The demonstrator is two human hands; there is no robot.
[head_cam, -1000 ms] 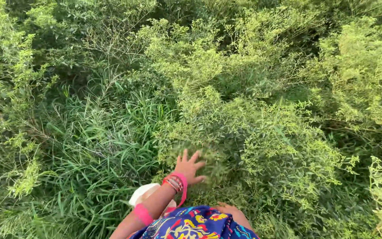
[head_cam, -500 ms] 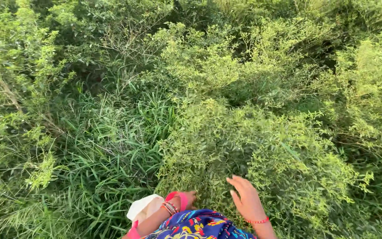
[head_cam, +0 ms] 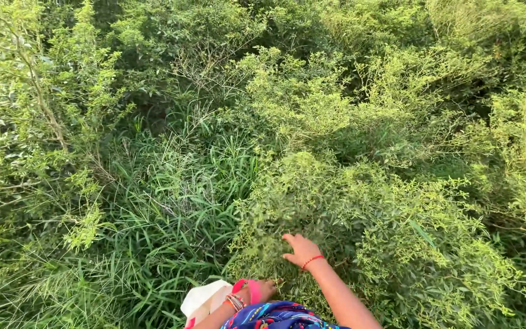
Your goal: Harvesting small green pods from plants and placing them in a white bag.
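Your right hand (head_cam: pixel 301 248) has pushed forward into the leafy green bush (head_cam: pixel 360 225) since a moment ago, fingers together among its stems, though whether they grip any is unclear. Your left hand (head_cam: pixel 262 290) has drawn back low beside a white cloth (head_cam: pixel 205 298), its fingers hidden. Two hands, one bush, one cloth, tall grass (head_cam: pixel 178 201) to the left.

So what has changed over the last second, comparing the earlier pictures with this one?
The left hand has pulled back from the leafy bush toward the body, while the right hand has come forward into the foliage. Neither visibly grips anything. The bush, the long grass and the bangles on the left wrist are unchanged.
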